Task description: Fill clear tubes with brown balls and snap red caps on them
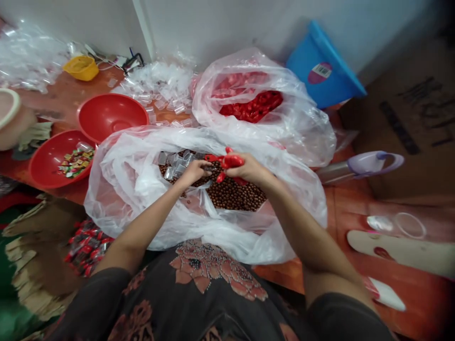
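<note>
Over an open white plastic bag point(124, 161) of small brown balls point(238, 195), both hands are close together. My left hand point(194, 173) is closed, its fingertips pinching what looks like a small clear container, partly hidden and blurred. My right hand point(250, 168) is closed around several red plastic caps point(232, 161), which stick out past the fingers. One red piece lies between the two hands, near the left fingertips. Just left of the hands, several small clear containers point(174, 166) rest on the brown balls inside the bag.
Behind stands a clear bag point(305, 118) of red caps point(252, 106), beside a blue bucket point(320, 66). Two red bowls point(113, 111) and loose clear containers point(159, 83) are at left. Capped filled containers point(87, 246) lie lower left. A lilac-handled scoop point(366, 166) lies right.
</note>
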### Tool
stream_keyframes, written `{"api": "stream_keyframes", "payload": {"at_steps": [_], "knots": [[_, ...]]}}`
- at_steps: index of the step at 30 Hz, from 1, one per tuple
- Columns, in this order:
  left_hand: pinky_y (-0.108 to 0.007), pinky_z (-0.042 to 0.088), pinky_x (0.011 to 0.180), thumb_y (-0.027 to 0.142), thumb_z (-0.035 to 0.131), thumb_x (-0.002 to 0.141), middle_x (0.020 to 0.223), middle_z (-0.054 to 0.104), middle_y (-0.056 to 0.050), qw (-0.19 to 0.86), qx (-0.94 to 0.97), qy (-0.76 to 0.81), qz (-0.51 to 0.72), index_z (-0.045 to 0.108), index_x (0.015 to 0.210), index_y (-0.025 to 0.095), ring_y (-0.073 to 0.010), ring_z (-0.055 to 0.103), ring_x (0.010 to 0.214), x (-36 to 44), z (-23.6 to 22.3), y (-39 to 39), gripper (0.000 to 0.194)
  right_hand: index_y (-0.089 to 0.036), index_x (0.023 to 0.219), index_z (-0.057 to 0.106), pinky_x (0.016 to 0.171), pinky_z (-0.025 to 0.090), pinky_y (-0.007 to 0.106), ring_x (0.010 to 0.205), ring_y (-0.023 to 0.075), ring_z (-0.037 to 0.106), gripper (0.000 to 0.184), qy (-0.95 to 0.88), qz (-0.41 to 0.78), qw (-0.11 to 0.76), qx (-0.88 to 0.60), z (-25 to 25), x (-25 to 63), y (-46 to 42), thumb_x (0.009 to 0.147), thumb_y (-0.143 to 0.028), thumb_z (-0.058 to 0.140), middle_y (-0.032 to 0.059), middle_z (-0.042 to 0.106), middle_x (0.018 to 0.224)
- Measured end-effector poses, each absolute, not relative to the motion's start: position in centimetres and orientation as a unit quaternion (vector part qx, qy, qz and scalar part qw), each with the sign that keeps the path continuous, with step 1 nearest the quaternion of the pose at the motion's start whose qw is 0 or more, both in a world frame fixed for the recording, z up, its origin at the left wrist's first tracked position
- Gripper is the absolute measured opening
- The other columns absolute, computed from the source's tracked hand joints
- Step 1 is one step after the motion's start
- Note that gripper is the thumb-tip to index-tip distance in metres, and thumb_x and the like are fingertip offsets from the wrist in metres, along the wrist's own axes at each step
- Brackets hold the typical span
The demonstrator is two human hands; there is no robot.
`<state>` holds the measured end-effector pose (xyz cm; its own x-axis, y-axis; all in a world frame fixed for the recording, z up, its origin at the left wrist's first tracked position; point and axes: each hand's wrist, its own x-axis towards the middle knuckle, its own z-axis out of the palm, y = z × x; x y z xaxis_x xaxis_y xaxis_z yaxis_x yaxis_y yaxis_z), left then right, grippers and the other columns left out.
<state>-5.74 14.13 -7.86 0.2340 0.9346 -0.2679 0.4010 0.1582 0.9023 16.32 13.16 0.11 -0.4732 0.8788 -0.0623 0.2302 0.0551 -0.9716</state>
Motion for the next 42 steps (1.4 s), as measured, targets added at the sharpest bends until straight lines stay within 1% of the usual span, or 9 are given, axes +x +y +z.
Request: {"api": "stream_keyframes", "payload": {"at_steps": [3, 9, 12, 16, 21, 25, 27, 32, 42], "knots": [[-0.037, 0.048, 0.091, 0.011, 0.078, 0.056, 0.094, 0.076, -0.005, 0.533, 0.574, 0.542, 0.303, 0.077, 0.098, 0.014, -0.0228, 0.066, 0.09, -5.1, -8.7, 14.6, 0.042, -0.02, 0.084, 0.067, 0.07, 0.051, 0.032, 0.07, 0.0172, 0.061, 0.014, -0.667, 0.49, 0.25, -0.502, -3.0, 17.7, 11.7, 0.071, -0.02, 0.066, -0.0016, 0.068, 0.075], [-0.034, 0.051, 0.088, 0.01, 0.079, 0.059, 0.107, 0.072, -0.007, 0.616, 0.476, 0.502, 0.377, 0.07, 0.115, 0.015, -0.0176, 0.066, 0.088, -4.3, -9.6, 13.6, 0.057, -0.023, 0.125, 0.063, 0.099, 0.047, 0.047, 0.107, 0.0277, 0.063, 0.053, -0.703, 0.311, 0.272, -0.579, -4.5, 19.9, 9.9, 0.074, -0.033, 0.073, 0.0084, 0.068, 0.117], [-0.028, 0.054, 0.074, 0.005, 0.077, 0.06, 0.097, 0.07, -0.004, 0.682, 0.389, 0.463, 0.411, 0.063, 0.123, 0.017, -0.0119, 0.065, 0.074, -4.1, -9.4, 13.0, 0.066, -0.023, 0.12, 0.067, 0.106, 0.042, 0.05, 0.118, 0.0283, 0.058, 0.039, -0.712, 0.257, 0.295, -0.582, -4.7, 19.5, 8.2, 0.082, -0.03, 0.064, 0.0108, 0.065, 0.124], [-0.023, 0.054, 0.061, 0.005, 0.077, 0.061, 0.09, 0.062, 0.001, 0.7, 0.346, 0.462, 0.421, 0.061, 0.125, 0.019, -0.0086, 0.062, 0.067, -4.5, -8.2, 12.2, 0.067, -0.024, 0.107, 0.072, 0.104, 0.043, 0.049, 0.112, 0.0261, 0.061, 0.028, -0.709, 0.209, 0.33, -0.588, -5.5, 19.4, 6.5, 0.086, -0.023, 0.053, 0.0086, 0.069, 0.116], [-0.027, 0.059, 0.07, 0.004, 0.078, 0.062, 0.123, 0.058, -0.007, 0.695, 0.331, 0.462, 0.441, 0.052, 0.138, 0.025, -0.0104, 0.065, 0.077, -5.3, -5.5, 10.2, 0.083, -0.023, 0.104, 0.072, 0.106, 0.04, 0.054, 0.115, 0.0295, 0.057, 0.027, -0.696, 0.144, 0.326, -0.623, -6.6, 19.7, 5.3, 0.087, -0.021, 0.052, 0.0101, 0.069, 0.116], [-0.037, 0.061, 0.079, 0.004, 0.079, 0.063, 0.154, 0.037, -0.012, 0.687, 0.314, 0.463, 0.464, 0.043, 0.146, 0.034, -0.0144, 0.067, 0.088, -5.9, -3.5, 8.0, 0.095, -0.019, 0.115, 0.069, 0.107, 0.039, 0.054, 0.122, 0.0312, 0.051, 0.033, -0.678, 0.06, 0.341, -0.648, -6.0, 18.6, 4.1, 0.091, -0.022, 0.047, 0.0152, 0.061, 0.129], [-0.038, 0.061, 0.081, 0.003, 0.079, 0.064, 0.149, 0.044, -0.014, 0.682, 0.298, 0.476, 0.468, 0.047, 0.143, 0.029, -0.0159, 0.067, 0.09, -6.0, -3.0, 7.1, 0.089, -0.021, 0.114, 0.069, 0.104, 0.042, 0.05, 0.114, 0.0294, 0.056, 0.031, -0.689, 0.063, 0.348, -0.633, -5.3, 17.6, 3.6, 0.095, -0.025, 0.046, 0.0136, 0.066, 0.118], [-0.039, 0.059, 0.087, 0.003, 0.077, 0.066, 0.103, 0.07, -0.007, 0.686, 0.258, 0.49, 0.472, 0.065, 0.117, 0.013, -0.0154, 0.066, 0.087, -5.8, -3.2, 6.0, 0.054, -0.025, 0.108, 0.07, 0.088, 0.051, 0.042, 0.092, 0.0256, 0.064, 0.028, -0.729, 0.14, 0.334, -0.581, -4.6, 15.0, 3.8, 0.098, -0.031, 0.044, 0.0092, 0.07, 0.098], [-0.038, 0.056, 0.089, 0.01, 0.079, 0.066, 0.102, 0.07, -0.005, 0.701, 0.295, 0.425, 0.49, 0.066, 0.107, 0.016, -0.0184, 0.068, 0.094, -5.7, -2.8, 5.0, 0.043, -0.022, 0.125, 0.064, 0.089, 0.051, 0.044, 0.104, 0.0303, 0.063, 0.034, -0.747, 0.147, 0.253, -0.597, -6.0, 12.6, 5.6, 0.096, -0.028, 0.048, 0.0143, 0.068, 0.113]]}}
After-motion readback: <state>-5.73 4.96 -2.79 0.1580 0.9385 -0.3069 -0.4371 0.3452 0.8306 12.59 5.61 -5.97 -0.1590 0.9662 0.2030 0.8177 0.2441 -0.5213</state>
